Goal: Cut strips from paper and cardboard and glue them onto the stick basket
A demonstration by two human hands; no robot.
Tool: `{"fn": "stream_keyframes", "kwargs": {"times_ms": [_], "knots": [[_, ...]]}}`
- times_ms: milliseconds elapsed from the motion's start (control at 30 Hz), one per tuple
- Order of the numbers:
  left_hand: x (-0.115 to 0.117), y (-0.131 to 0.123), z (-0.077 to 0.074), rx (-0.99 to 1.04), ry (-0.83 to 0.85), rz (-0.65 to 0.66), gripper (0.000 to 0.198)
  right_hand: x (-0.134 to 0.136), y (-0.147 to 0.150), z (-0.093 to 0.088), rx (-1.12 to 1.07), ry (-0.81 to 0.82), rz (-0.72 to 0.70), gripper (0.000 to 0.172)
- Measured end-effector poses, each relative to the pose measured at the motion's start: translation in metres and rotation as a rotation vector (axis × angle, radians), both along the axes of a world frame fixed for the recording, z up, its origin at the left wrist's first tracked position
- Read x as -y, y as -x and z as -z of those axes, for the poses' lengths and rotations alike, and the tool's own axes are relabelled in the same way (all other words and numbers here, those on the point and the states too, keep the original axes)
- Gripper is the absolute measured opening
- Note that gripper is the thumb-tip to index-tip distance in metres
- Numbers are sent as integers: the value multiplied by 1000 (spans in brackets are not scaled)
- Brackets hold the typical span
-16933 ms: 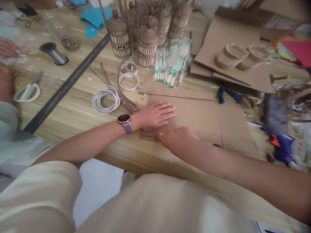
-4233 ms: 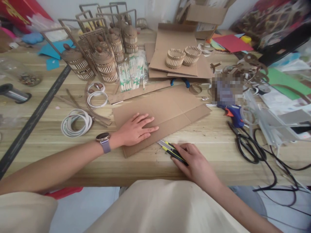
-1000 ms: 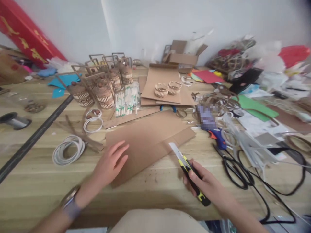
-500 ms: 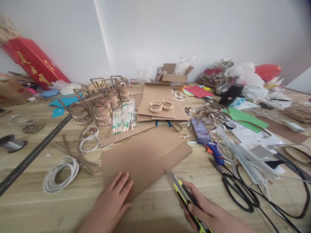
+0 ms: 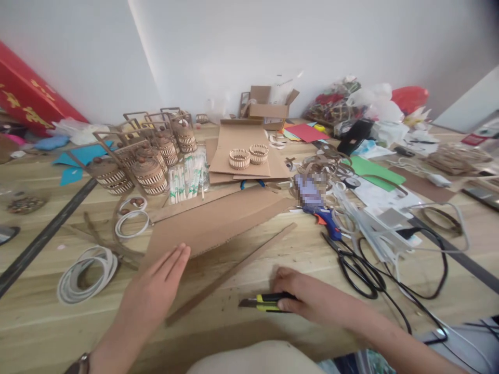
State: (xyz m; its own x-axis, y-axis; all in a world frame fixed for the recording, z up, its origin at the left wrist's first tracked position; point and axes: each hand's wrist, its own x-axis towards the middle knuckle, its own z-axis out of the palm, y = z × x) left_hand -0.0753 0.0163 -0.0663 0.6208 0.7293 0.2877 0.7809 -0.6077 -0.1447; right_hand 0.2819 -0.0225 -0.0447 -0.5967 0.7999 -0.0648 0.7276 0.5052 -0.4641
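My left hand (image 5: 166, 272) is at the near left edge of a brown cardboard sheet (image 5: 214, 223), fingers straight and together on top. Its thumb is hidden, and the sheet's near edge looks slightly raised and tilted. A narrow cardboard strip (image 5: 230, 275) lies slantwise on the table, apart from the sheet. My right hand (image 5: 290, 293) is closed around a yellow and black utility knife (image 5: 268, 302). The knife's blade points left above the table, away from the cardboard.
Small lidded woven baskets (image 5: 146, 171) and wrapped sticks (image 5: 189, 176) stand back left. Two woven rings (image 5: 239, 159) sit on stacked cardboard (image 5: 237, 134). A blue glue gun (image 5: 329, 223), black scissors (image 5: 358, 270) and cables lie right. Coiled white cord (image 5: 88, 275) is left.
The strip now lies separate from the sheet, whose near edge has lifted. My right hand has turned the knife to point left. My left hand has moved up and left with the sheet.
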Motion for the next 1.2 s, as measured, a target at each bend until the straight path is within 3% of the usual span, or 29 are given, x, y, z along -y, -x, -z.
{"fn": "stream_keyframes", "kwargs": {"times_ms": [100, 233, 300, 400, 567, 733, 833, 967, 1000, 1033, 1100, 1133, 1200], "knots": [[-7, -2, 10, 47, -6, -40, 50, -19, -2, 7, -72, 94, -54, 9], [0, -15, 26, 20, 23, -131, 41, -51, -17, 29, 111, -249, 141, 23], [9, -24, 30, 40, 55, -108, 38, -63, -24, 39, 185, -343, 141, 25], [21, -37, 31, 83, 192, -56, 35, -70, -31, 41, 212, -358, 89, 14], [29, -46, 21, 121, 495, -137, 34, -67, -39, 17, 232, -381, -10, 24], [29, -36, 6, 369, 664, -192, 35, -78, -62, -15, 290, -435, -8, 31], [28, -27, -2, 483, 739, -211, 34, -90, -90, -32, 323, -443, 125, 32], [27, -19, -10, 610, 813, -358, 36, -83, -108, -37, 322, -689, 515, 34], [26, -20, -12, 660, 834, -402, 37, -75, -102, -33, 287, -698, 507, 35], [25, -21, -13, 719, 867, -437, 39, -63, -91, -26, 223, -642, 389, 34], [23, -28, -15, 860, 963, -468, 42, -35, -58, -8, 125, -384, 99, 37], [22, -33, -16, 932, 1017, -471, 44, -21, -40, 2, 115, -259, 11, 47], [21, -43, -15, 1059, 1103, -457, 48, 2, -9, 21, 129, -136, -24, 52]]}}
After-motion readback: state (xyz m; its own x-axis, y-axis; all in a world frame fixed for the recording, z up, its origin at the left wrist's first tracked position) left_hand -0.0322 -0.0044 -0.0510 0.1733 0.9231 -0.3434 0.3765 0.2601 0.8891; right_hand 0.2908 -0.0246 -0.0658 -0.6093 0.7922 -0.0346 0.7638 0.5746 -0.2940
